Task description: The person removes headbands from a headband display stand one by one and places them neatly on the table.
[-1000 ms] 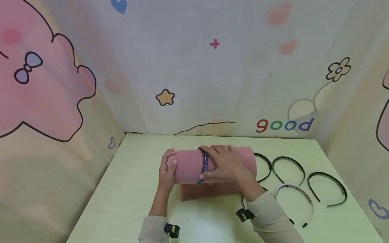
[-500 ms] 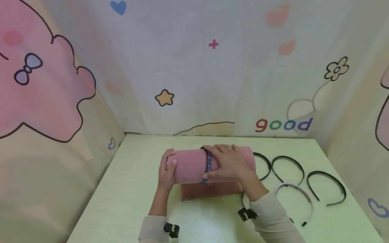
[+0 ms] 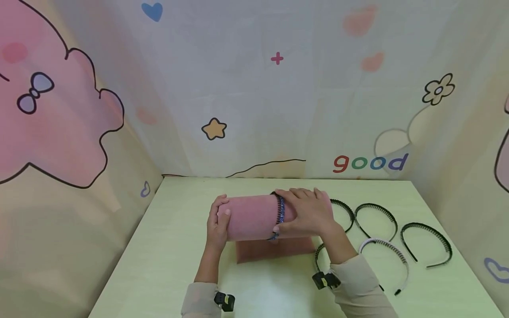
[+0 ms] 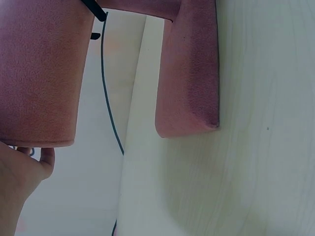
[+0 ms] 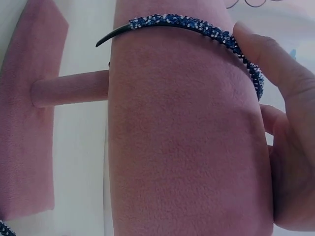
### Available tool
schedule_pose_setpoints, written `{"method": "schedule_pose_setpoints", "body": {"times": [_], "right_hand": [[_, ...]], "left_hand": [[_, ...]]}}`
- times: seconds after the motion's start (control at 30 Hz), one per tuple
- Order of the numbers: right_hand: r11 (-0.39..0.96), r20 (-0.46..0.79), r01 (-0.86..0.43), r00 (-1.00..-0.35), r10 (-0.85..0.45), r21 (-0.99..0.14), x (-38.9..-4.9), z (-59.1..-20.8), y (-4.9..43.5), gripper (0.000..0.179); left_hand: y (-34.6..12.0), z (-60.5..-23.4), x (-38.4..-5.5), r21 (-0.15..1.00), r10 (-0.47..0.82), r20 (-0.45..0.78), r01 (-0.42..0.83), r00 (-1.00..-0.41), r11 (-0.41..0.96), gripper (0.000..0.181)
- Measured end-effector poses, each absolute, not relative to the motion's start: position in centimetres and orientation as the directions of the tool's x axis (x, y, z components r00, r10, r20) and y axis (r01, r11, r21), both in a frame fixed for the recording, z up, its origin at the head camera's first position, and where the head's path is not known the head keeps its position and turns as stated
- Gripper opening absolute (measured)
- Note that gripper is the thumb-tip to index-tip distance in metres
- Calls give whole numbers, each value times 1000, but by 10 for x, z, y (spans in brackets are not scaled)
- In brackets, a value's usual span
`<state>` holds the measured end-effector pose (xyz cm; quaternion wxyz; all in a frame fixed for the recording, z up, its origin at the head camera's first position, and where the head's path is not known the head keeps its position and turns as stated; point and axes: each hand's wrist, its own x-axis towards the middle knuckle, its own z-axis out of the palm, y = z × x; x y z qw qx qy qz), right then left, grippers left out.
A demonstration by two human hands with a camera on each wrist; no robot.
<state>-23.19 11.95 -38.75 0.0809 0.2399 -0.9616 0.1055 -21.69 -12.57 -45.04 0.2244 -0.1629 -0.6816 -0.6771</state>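
Observation:
A pink plush cylinder of a headband display stand [image 3: 248, 218] lies level above its pink base [image 3: 274, 251]. My left hand [image 3: 217, 225] grips the cylinder's left end, thumb in front and fingers over the top. Around the cylinder sits a blue glittery headband [image 3: 281, 211] with black comb teeth. My right hand [image 3: 308, 214] lies over the cylinder to its right, holding the headband between thumb and fingertips. In the right wrist view the thumb presses the glittery band [image 5: 197, 24], whose dark tip [image 5: 110, 37] juts past the cylinder.
Right of the stand, several headbands lie on the pale table [image 3: 167, 265]: black ones [image 3: 379, 211] [image 3: 431, 232], a white one [image 3: 387, 245], and another black one [image 3: 318, 258] partly behind my right wrist. A printed cloth backdrop [image 3: 246, 88] rises behind the table.
The blue headband has slid to the right along the cylinder, with my right hand moving along with it. My left hand keeps its hold on the left end.

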Motion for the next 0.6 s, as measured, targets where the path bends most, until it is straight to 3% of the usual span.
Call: {"method": "schedule_pose_setpoints", "body": {"times": [0.6], "right_hand": [[876,194,-425,-902,-386,-230,-232,-386,142,88]], "left_hand": [[-126,-451,-218,851,-85,525,524,-847,41,26]]}}
